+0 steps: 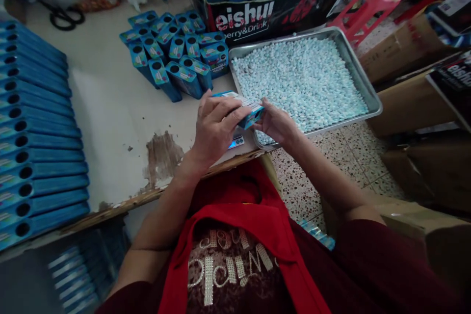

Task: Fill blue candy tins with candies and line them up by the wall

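A small blue box is held tilted above the table's front edge, next to the near left corner of a metal tray of pale blue candies. My left hand wraps over the box from the left, fingers across its top face. At the box's right end is my right hand, its fingers closed against that end; part of them is hidden. Beneath the hands a small scale with a lit display partly shows. Behind my left hand, several blue boxes with round holes stand in a cluster.
Rows of blue boxes line the table's left side. Black scissors lie at the back left. A black carton holding blue boxes stands behind the tray. A red plastic stool and cardboard boxes are at the right.
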Available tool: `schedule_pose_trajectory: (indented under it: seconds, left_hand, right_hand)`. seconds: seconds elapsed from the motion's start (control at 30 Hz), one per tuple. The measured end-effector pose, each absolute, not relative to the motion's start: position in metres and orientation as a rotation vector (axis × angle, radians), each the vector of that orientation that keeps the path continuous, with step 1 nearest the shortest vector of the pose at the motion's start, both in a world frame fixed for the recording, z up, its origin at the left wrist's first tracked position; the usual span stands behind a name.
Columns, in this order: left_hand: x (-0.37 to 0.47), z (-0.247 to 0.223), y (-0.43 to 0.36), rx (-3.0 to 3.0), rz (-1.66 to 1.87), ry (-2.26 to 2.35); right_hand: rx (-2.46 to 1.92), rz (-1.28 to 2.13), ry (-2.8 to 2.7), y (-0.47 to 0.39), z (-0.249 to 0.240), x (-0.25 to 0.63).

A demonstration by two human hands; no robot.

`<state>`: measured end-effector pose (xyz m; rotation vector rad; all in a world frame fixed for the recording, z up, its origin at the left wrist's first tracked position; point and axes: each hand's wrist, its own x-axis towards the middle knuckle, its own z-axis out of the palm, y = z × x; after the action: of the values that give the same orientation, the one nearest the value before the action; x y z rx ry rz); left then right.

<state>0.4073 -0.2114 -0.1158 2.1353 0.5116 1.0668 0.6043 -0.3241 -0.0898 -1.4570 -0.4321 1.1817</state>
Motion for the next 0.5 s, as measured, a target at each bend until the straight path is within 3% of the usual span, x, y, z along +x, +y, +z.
schedule_pose_trajectory:
  seconds: [0.17, 0.33, 0.43, 0.5]
  left_hand:
    - [0.409, -0.116, -0.198, 2.170, 1.016, 0.588]
    - [0.401, -0.142, -0.189, 1.846, 1.086, 0.774]
    - [0.396, -0.155, -0.191, 1.544, 1.091, 0.819]
    - [0.386, -0.159, -0.191, 1.373, 1.062, 0.820]
  right_hand:
    - [-1.204, 1.302, -0.225, -0.324, -0.078, 0.587]
    - [-1.138, 1.362, -0.253, -0.325, -0.079, 0.590]
    - [-1.362, 1.171, -0.485, -0.327, -0.076, 0.605]
    - [-1.719, 0.820, -0.782, -0.327, -0.073, 0.622]
